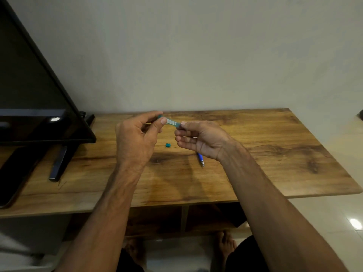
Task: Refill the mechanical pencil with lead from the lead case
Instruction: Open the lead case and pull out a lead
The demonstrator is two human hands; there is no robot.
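A small teal lead case [171, 121] with a pale label is held level above the wooden table [255, 138]. My left hand [137, 136] pinches its left end between thumb and forefinger. My right hand [200, 139] has its fingertips closed on the right end of the case. A small teal cap [168, 145] lies loose on the table below the case. The blue mechanical pencil [200, 159] lies on the table under my right wrist, only its tip end showing; the rest is hidden by the hand.
A black TV screen [35, 107] on dark legs [59, 163] fills the table's left side. A plain wall stands just behind the table. Open shelves show beneath the tabletop, and bare feet rest on the floor below.
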